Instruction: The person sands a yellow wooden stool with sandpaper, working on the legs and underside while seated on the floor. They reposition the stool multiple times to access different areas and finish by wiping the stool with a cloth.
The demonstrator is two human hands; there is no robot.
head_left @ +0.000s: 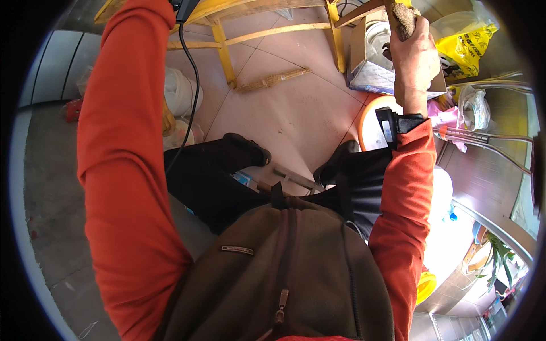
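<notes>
My right hand (416,57) reaches forward at the far right, fingers closed round a rough, mottled brown wad (404,20) whose exact kind I cannot make out. The wad is against or just over an upright of a yellow wooden frame (337,42), which looks like chair or bench legs with crossbars. My left arm (128,113), in an orange sleeve, stretches up past the top edge. Its hand lies outside the picture; only a black strapped device (185,9) with a cable shows near the wrist.
A bundled straw whisk (273,80) lies on the pink tiles. Right of it stand an open cardboard box (372,77), a yellow plastic bag (467,52) and an orange-rimmed basin (367,122). White buckets (183,94) stand left. A metal bar (298,179) lies between my feet.
</notes>
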